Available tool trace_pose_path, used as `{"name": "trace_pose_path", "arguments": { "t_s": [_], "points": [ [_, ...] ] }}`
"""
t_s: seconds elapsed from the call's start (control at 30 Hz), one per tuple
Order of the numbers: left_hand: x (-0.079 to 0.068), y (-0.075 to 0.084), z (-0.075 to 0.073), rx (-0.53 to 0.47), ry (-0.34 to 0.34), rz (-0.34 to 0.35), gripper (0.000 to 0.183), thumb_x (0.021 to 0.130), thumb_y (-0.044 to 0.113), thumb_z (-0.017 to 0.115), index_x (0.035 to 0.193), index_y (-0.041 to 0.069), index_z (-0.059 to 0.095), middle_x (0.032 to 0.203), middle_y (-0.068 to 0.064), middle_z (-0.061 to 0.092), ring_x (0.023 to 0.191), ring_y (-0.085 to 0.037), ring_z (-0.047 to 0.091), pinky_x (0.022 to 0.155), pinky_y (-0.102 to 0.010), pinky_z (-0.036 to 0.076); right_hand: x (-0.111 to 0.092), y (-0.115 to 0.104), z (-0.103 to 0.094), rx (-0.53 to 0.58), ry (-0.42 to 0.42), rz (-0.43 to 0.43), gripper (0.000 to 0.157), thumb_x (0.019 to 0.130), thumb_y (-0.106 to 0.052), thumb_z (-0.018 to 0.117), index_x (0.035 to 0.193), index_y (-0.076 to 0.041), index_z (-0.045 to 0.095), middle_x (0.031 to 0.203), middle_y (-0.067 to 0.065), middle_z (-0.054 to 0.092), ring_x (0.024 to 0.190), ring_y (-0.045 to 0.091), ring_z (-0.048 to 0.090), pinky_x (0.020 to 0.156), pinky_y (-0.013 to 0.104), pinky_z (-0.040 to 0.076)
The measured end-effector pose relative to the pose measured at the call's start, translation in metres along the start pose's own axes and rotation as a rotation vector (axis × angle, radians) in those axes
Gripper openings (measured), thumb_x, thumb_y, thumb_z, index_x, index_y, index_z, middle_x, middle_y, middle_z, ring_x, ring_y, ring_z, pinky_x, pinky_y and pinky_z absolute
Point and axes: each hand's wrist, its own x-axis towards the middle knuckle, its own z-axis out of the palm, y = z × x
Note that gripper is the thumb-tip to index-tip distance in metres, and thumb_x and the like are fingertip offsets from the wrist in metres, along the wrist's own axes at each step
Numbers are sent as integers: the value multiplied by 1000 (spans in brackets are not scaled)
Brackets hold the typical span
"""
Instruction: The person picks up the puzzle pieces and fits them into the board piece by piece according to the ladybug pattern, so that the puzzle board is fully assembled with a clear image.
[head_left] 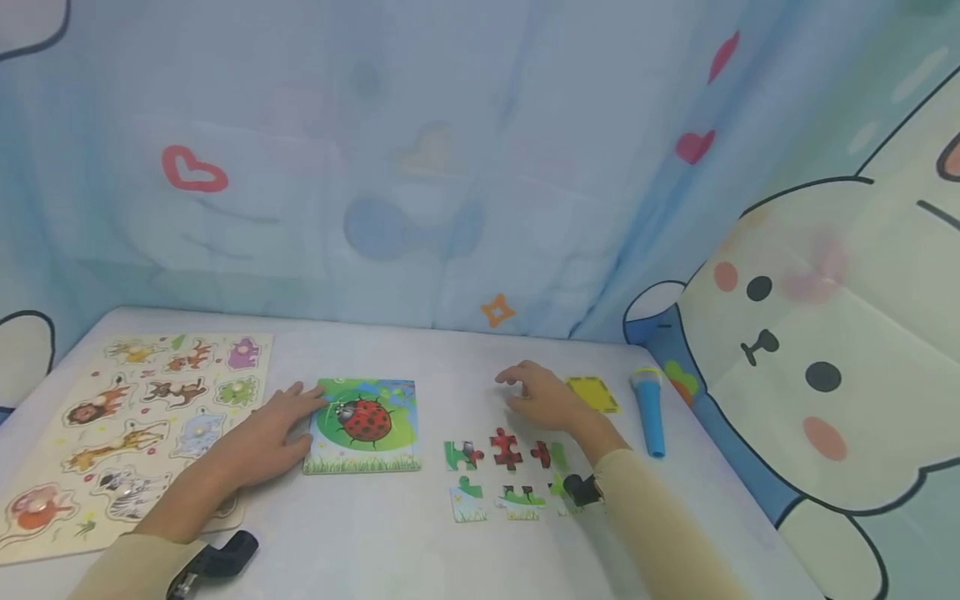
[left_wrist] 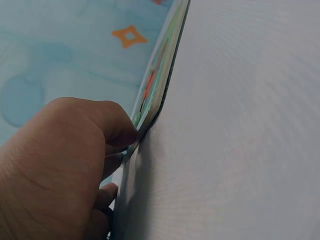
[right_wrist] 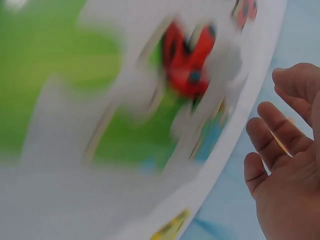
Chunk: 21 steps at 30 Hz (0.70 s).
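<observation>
My left hand (head_left: 266, 429) lies at the left side of a square ladybug picture board (head_left: 363, 425), fingers extended over its upper left edge. In the left wrist view the same hand (left_wrist: 65, 160) has its thumb at the board's corner, the board (left_wrist: 157, 75) seen edge-on. To the right, my right hand (head_left: 547, 400) hovers over the table with fingers spread and slightly bent, holding nothing. Below it lie several loose jigsaw pieces in rough rows, among them a red piece (head_left: 506, 447); my forearm covers some at the right. The right wrist view shows blurred green pieces (right_wrist: 135, 132).
At left a wooden animal puzzle board (head_left: 60, 546) reaches under my left forearm. Beyond my right hand lie a yellow square (head_left: 592, 393) and a blue toy microphone (head_left: 649, 417). A printed curtain (head_left: 300, 167) hangs behind the table.
</observation>
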Motion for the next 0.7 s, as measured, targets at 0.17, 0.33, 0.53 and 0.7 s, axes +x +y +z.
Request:
{"name": "trace_pose_path", "arguments": {
  "t_s": [0.17,0.33,0.53,0.7],
  "points": [
    [0,0,1,-9,-2,6,51,90,11,57,139,0,50,150,-20,39,140,-48,22,112,-63,19,-13,23,-10,-22,-18,44,38,88,-12,66,126,-14,63,121,7,56,104,24,54,89,44,51],
    [-1,-3,0,1,3,13,51,89,10,57,139,0,51,149,-21,40,140,-48,23,113,-63,18,-24,34,-14,-43,-106,92,45,80,-11,71,124,-17,64,126,7,53,113,25,51,97,49,47],
    [-2,-5,0,-6,3,13,51,89,12,58,139,1,51,149,-21,39,140,-48,22,113,-63,19,-30,43,-12,-45,-93,64,40,86,-11,69,125,-14,61,122,2,56,112,22,53,98,46,47],
    [1,-3,2,8,5,15,51,90,12,57,139,1,51,150,-21,39,140,-48,23,112,-63,19,-30,44,-13,-66,-63,43,40,85,-6,67,124,-12,59,120,3,57,110,23,54,97,46,48]
  ]
}}
